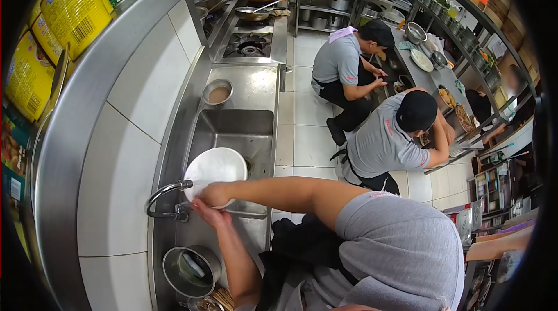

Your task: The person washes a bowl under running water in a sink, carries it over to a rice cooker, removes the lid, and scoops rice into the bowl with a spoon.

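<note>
My right hand (215, 194) reaches across the lower edge of a round white bowl (216, 166) over the steel sink (235, 122). Just below it, my left hand (210, 213) touches or nearly touches it beside the tap (165, 198). The right hand's fingers are bent down and mostly hidden. Of the left hand, the palm side shows, and its fingers run up under the right hand. Whether either hand grips the bowl or something small cannot be made out. Water at the spout looks blurred.
A metal bowl of brownish liquid (218, 92) stands beyond the sink, near the stove (250, 45). A steel pot (192, 270) sits at the near left. Two co-workers (343, 58) crouch or bend at the right by a shelved counter. A shelf with yellow packs (75, 6) overhangs the left.
</note>
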Action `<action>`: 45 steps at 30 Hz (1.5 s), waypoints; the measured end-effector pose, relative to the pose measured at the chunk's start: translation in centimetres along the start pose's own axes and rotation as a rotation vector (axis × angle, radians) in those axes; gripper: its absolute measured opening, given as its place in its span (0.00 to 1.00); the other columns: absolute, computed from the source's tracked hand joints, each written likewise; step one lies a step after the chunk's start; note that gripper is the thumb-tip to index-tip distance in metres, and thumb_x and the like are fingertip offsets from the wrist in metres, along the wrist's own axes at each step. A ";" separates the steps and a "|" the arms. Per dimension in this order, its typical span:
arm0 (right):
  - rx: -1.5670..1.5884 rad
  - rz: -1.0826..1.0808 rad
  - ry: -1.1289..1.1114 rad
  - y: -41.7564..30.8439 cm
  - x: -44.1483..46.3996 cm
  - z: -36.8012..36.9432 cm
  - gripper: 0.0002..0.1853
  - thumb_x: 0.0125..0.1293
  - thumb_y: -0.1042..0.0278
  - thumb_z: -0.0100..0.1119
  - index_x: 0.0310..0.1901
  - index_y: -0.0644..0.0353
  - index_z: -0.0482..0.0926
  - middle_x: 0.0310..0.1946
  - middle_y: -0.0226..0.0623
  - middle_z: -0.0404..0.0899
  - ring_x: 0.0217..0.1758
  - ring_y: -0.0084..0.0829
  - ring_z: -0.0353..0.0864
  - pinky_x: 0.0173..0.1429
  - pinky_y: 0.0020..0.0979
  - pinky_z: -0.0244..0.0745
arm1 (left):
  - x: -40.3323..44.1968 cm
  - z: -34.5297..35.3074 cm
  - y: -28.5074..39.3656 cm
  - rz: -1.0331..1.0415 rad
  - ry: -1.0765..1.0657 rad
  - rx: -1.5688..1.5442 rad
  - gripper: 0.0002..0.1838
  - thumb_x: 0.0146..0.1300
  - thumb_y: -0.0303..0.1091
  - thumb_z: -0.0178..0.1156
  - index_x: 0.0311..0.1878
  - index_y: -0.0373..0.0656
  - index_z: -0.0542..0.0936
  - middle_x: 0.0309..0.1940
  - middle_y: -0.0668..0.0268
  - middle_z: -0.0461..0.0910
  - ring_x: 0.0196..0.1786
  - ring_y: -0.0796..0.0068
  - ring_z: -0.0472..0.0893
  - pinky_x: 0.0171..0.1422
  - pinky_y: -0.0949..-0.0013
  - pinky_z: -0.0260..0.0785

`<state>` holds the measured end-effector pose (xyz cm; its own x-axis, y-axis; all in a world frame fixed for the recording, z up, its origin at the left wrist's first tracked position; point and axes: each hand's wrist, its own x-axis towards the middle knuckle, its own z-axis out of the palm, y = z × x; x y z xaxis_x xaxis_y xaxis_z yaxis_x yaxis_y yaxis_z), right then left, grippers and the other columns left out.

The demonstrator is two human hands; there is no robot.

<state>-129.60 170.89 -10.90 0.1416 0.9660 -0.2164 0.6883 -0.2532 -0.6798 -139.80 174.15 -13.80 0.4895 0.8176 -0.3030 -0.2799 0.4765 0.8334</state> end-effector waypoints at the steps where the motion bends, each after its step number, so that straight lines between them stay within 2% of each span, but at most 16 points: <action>1: -0.001 0.005 0.001 -0.3 -0.9 -0.1 0.20 0.69 0.54 0.46 0.49 0.58 0.83 0.53 0.49 0.81 0.59 0.49 0.78 0.60 0.46 0.72 | 1.4 -1.4 -1.1 0.052 0.034 -0.036 0.32 0.76 0.51 0.44 0.76 0.46 0.53 0.72 0.51 0.60 0.69 0.54 0.69 0.71 0.51 0.65; 4: -0.278 -0.277 -0.129 0.0 -4.8 -0.4 0.19 0.68 0.56 0.47 0.45 0.60 0.83 0.50 0.52 0.81 0.56 0.51 0.79 0.57 0.44 0.74 | -0.3 -1.3 2.2 0.153 0.153 0.059 0.31 0.77 0.49 0.43 0.76 0.46 0.53 0.72 0.51 0.61 0.68 0.52 0.70 0.69 0.51 0.67; 6: -0.237 0.072 -0.103 0.4 -7.4 -2.0 0.18 0.63 0.55 0.52 0.42 0.57 0.85 0.44 0.50 0.85 0.48 0.51 0.84 0.58 0.51 0.74 | -0.8 -1.9 2.5 0.137 0.170 0.028 0.30 0.77 0.47 0.42 0.77 0.48 0.52 0.72 0.51 0.61 0.67 0.51 0.72 0.66 0.50 0.70; 10: -0.710 0.011 -0.055 6.5 -2.7 -1.4 0.16 0.64 0.57 0.51 0.44 0.54 0.85 0.48 0.45 0.84 0.55 0.44 0.81 0.59 0.56 0.70 | -2.0 -1.6 0.1 0.095 0.134 0.045 0.28 0.77 0.47 0.44 0.76 0.52 0.54 0.71 0.55 0.64 0.64 0.53 0.74 0.62 0.51 0.75; 12: -0.837 -0.121 0.525 8.2 1.2 1.6 0.15 0.64 0.60 0.51 0.44 0.53 0.85 0.48 0.43 0.84 0.55 0.42 0.82 0.60 0.61 0.67 | -2.7 -0.4 0.4 0.051 0.098 -0.020 0.28 0.77 0.47 0.45 0.76 0.54 0.55 0.71 0.57 0.64 0.64 0.55 0.75 0.61 0.51 0.76; 14: -0.441 0.152 0.083 0.4 -0.2 -0.5 0.16 0.63 0.60 0.53 0.48 0.55 0.84 0.48 0.48 0.83 0.56 0.44 0.81 0.61 0.56 0.69 | -3.3 0.2 1.2 -0.036 0.087 0.018 0.31 0.77 0.46 0.43 0.78 0.49 0.50 0.73 0.53 0.61 0.66 0.53 0.73 0.59 0.53 0.76; 17: -0.240 -0.135 0.336 1.1 1.3 3.9 0.19 0.65 0.58 0.51 0.51 0.59 0.82 0.48 0.50 0.83 0.55 0.45 0.81 0.61 0.50 0.70 | -0.2 -3.4 0.7 -0.018 0.095 0.012 0.31 0.78 0.48 0.42 0.78 0.50 0.50 0.73 0.53 0.60 0.69 0.52 0.70 0.65 0.50 0.71; 19: -0.027 -0.367 -0.289 0.3 0.0 2.0 0.21 0.67 0.55 0.50 0.53 0.61 0.80 0.48 0.50 0.83 0.55 0.48 0.80 0.60 0.47 0.71 | -1.2 -3.4 2.4 0.023 0.204 0.101 0.31 0.78 0.49 0.41 0.78 0.49 0.50 0.74 0.51 0.57 0.71 0.50 0.66 0.71 0.46 0.64; 22: -0.109 -0.255 -0.399 4.6 -1.1 0.4 0.20 0.69 0.54 0.49 0.53 0.59 0.79 0.47 0.50 0.82 0.55 0.49 0.80 0.60 0.47 0.72 | -1.7 -4.7 3.4 0.080 0.112 0.052 0.31 0.78 0.49 0.41 0.78 0.50 0.50 0.74 0.51 0.56 0.71 0.49 0.67 0.70 0.45 0.65; 25: -0.374 -0.029 -0.041 4.0 -1.6 -2.0 0.21 0.69 0.56 0.45 0.58 0.56 0.78 0.50 0.47 0.83 0.53 0.48 0.82 0.59 0.47 0.73 | -2.8 -3.0 2.9 -0.002 0.095 -0.007 0.31 0.77 0.50 0.43 0.77 0.51 0.51 0.73 0.53 0.60 0.70 0.53 0.68 0.69 0.47 0.67; 30: -0.197 -0.223 0.210 0.5 -0.4 2.7 0.21 0.69 0.56 0.50 0.61 0.50 0.74 0.58 0.41 0.78 0.59 0.50 0.78 0.66 0.50 0.68 | -1.5 -2.3 2.0 -0.019 0.050 -0.031 0.32 0.77 0.50 0.45 0.78 0.52 0.51 0.73 0.53 0.61 0.69 0.54 0.70 0.68 0.48 0.68; 33: -0.102 -0.455 0.011 4.1 0.1 2.1 0.20 0.69 0.59 0.48 0.60 0.51 0.76 0.62 0.38 0.76 0.61 0.49 0.77 0.67 0.46 0.69 | -1.8 -2.7 3.4 -0.019 0.131 -0.012 0.32 0.77 0.49 0.44 0.78 0.52 0.50 0.74 0.53 0.59 0.69 0.49 0.69 0.69 0.47 0.67; 35: -0.282 -0.100 -0.151 5.4 -0.3 0.1 0.20 0.66 0.62 0.50 0.58 0.50 0.78 0.61 0.36 0.78 0.60 0.49 0.78 0.65 0.43 0.72 | -1.9 -3.4 3.5 0.012 0.092 -0.018 0.31 0.78 0.49 0.43 0.78 0.52 0.50 0.74 0.52 0.59 0.69 0.48 0.69 0.69 0.46 0.67; 40: -0.537 0.108 0.198 4.3 1.8 1.8 0.15 0.58 0.66 0.55 0.46 0.51 0.85 0.45 0.41 0.84 0.52 0.45 0.83 0.55 0.46 0.77 | -1.7 -1.8 1.9 -0.038 0.035 -0.019 0.32 0.77 0.50 0.44 0.78 0.52 0.50 0.74 0.52 0.59 0.70 0.49 0.68 0.69 0.46 0.67; 42: -0.156 -0.118 0.322 1.8 1.3 2.3 0.13 0.59 0.66 0.53 0.40 0.55 0.86 0.43 0.43 0.85 0.50 0.47 0.84 0.55 0.46 0.77 | -1.2 -1.9 2.1 -0.057 0.013 -0.040 0.32 0.77 0.50 0.44 0.78 0.51 0.50 0.74 0.52 0.59 0.70 0.50 0.68 0.69 0.46 0.67; 45: 0.116 -0.315 -0.123 -0.5 -0.8 1.2 0.16 0.65 0.63 0.49 0.43 0.62 0.84 0.41 0.52 0.84 0.49 0.47 0.82 0.55 0.46 0.74 | 0.0 -2.8 3.4 0.031 0.096 0.030 0.32 0.77 0.48 0.44 0.78 0.48 0.51 0.73 0.52 0.59 0.70 0.50 0.68 0.69 0.45 0.67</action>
<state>-130.91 170.17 -11.25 -0.1563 0.9858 -0.0614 0.5979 0.0449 -0.8003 -143.09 176.69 -12.27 0.3996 0.8597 -0.3183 -0.2682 0.4416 0.8562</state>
